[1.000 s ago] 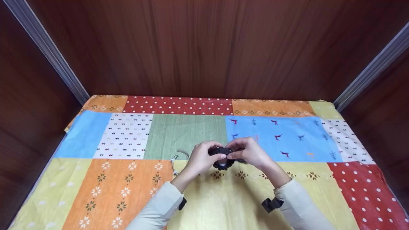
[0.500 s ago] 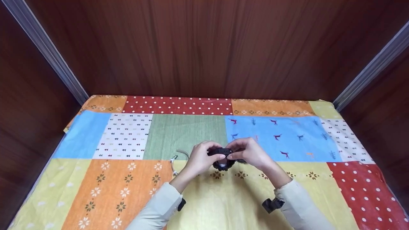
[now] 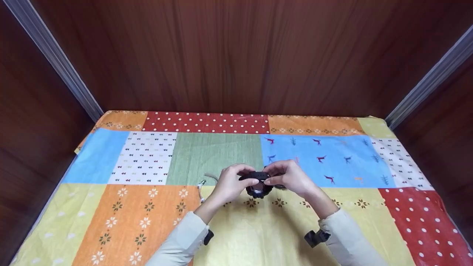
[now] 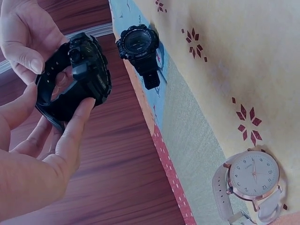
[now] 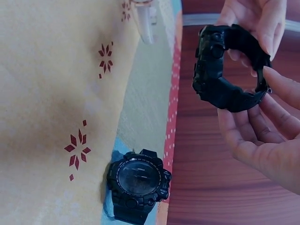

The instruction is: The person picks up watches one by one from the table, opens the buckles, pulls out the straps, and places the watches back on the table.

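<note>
A black chunky sports watch is held between both hands, its strap bent into a closed loop with the dial side turned away from me. My left hand grips one side of the strap, thumb on the near part and fingers behind. From the other side my right hand pinches the strap close to the left thumb. In the left wrist view, a second black watch lies face up on the cloth. A white-faced, rose-gold watch with a pale strap lies there too, mostly behind the left hand in the head view.
A patchwork tablecloth covers the table. Dark wood panels stand behind it and on both sides, with metal strips at the corners. Black wrist cameras are strapped over both pale sleeves.
Both thumbs have moved slightly apart along the strap. The held watch has shifted a little toward me. The rest stays where it was.
</note>
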